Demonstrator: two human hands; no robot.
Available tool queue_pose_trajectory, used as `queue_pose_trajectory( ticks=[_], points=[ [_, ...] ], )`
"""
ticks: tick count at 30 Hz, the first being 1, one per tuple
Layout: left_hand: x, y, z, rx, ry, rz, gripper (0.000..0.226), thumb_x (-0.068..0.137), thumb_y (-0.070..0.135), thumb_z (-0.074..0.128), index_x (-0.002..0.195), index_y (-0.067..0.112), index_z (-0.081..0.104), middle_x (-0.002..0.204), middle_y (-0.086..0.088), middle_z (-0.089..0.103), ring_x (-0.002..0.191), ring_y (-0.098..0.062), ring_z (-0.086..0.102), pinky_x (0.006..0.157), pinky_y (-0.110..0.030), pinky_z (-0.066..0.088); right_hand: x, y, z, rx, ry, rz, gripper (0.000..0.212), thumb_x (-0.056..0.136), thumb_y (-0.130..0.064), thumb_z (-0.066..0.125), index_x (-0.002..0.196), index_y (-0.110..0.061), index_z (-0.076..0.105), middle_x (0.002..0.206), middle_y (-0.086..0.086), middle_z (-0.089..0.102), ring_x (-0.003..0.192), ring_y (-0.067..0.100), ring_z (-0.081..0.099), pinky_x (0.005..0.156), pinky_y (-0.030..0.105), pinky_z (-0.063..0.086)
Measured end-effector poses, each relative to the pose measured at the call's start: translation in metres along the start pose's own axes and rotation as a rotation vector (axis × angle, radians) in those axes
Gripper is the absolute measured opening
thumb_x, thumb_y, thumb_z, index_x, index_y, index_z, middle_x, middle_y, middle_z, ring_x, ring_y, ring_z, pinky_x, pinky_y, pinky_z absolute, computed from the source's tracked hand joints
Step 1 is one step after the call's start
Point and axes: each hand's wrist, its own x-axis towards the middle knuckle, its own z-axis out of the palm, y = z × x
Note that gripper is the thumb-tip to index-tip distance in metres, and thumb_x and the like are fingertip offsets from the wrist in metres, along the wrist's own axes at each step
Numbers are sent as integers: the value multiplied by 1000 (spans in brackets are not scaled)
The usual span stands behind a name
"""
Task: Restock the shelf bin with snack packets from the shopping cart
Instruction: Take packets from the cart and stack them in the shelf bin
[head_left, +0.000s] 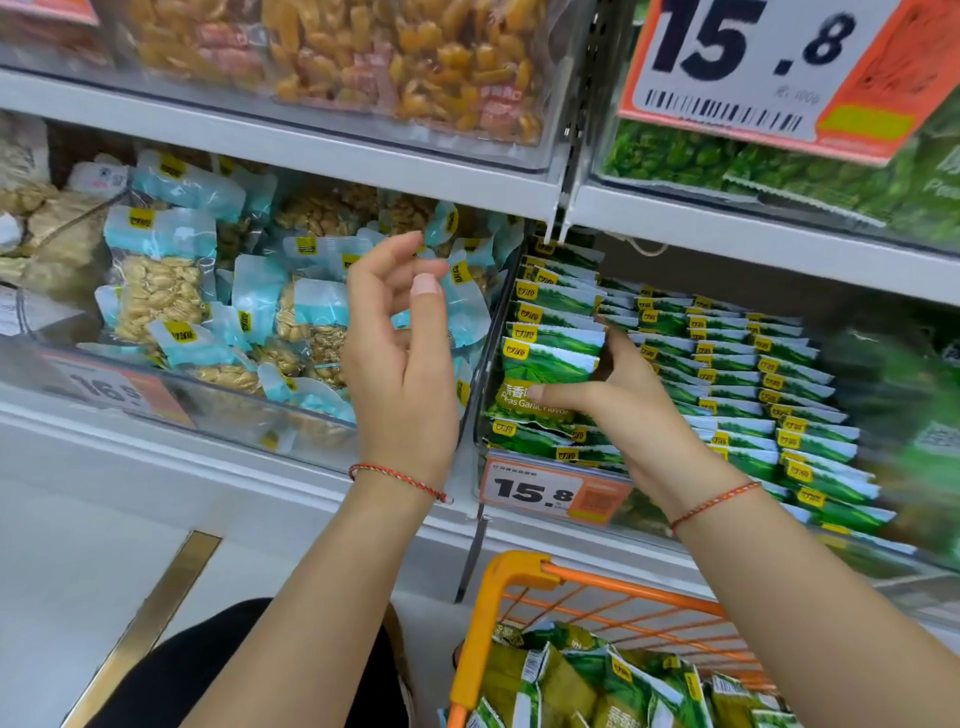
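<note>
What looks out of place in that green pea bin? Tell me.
Nothing damaged or spilled. One oddity: in the bin, the green packets stand in neat rows, but the front packet in the right hand faces outward, not yet filed.

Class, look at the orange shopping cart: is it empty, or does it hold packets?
Not empty. Green snack packets lie piled inside the orange shopping cart, reaching close to its rim; its bottom is out of view.
</note>
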Motion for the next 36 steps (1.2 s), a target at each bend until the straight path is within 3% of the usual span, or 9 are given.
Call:
queue_pose_trajectory(
  ticks=[4,8,12,16,18,22,26,31,36],
  points=[
    [-1,0,-1,30,-24,16,21,96,17,41,111,29,48,102,8,59,89,-9,55,61,-25,45,-5,8,1,-158,75,-64,91,70,-32,82,144,-16,34,141,-4,46,130,19,43,105,35,38],
    [-2,0,-3,64,-34,40,21,97,17,41,114,25,47,103,8,59,84,-10,54,58,-22,42,-17,7,5,-357,233,-217,109,72,-34,80,152,-28,6,151,1,32,123,13,45,99,37,45],
    [-3,0,-4,74,-39,45,21,97,17,41,116,23,47,103,8,58,82,-9,55,58,-23,42,-29,10,7,-625,223,-479,71,84,-30,70,144,-37,32,150,2,30,94,3,43,87,33,50],
    [-4,1,-4,88,-45,53,21,97,17,41,115,26,47,104,10,58,83,-10,56,59,-22,44,-26,8,8,-787,155,-410,54,92,-37,57,142,-35,38,158,3,14,70,8,53,88,31,46],
    [-5,1,-3,89,-59,43,21,96,18,41,114,29,47,105,10,59,83,-12,57,60,-22,44,-23,6,8,-864,131,-371,54,94,-41,52,145,-36,33,160,4,6,94,17,62,87,32,49],
    [-8,-2,-1,119,-94,50,23,96,18,43,114,32,46,106,10,58,82,-10,57,62,-21,44,-24,7,6,-1025,112,-391,57,96,-50,39,148,-41,19,160,4,-1,134,26,36,79,35,52],
    [-13,0,-2,173,-123,127,28,96,9,45,122,20,44,107,5,57,78,-2,53,60,-14,41,-32,10,1,-1006,137,-443,62,97,-49,38,149,-44,5,160,3,-6,140,28,23,82,34,51],
    [-16,-1,-3,183,-122,143,40,96,6,46,132,20,34,110,2,55,76,-2,53,57,-15,39,-40,12,-4,-996,195,-553,63,97,-40,47,151,-35,14,160,11,1,140,34,27,102,40,40],
    [-21,5,-4,194,-155,165,39,96,6,46,130,21,37,108,10,53,77,-3,52,56,-16,39,-54,11,-18,-824,265,-618,59,95,-30,52,148,-29,27,158,7,13,137,28,34,98,43,44]
  ],
)
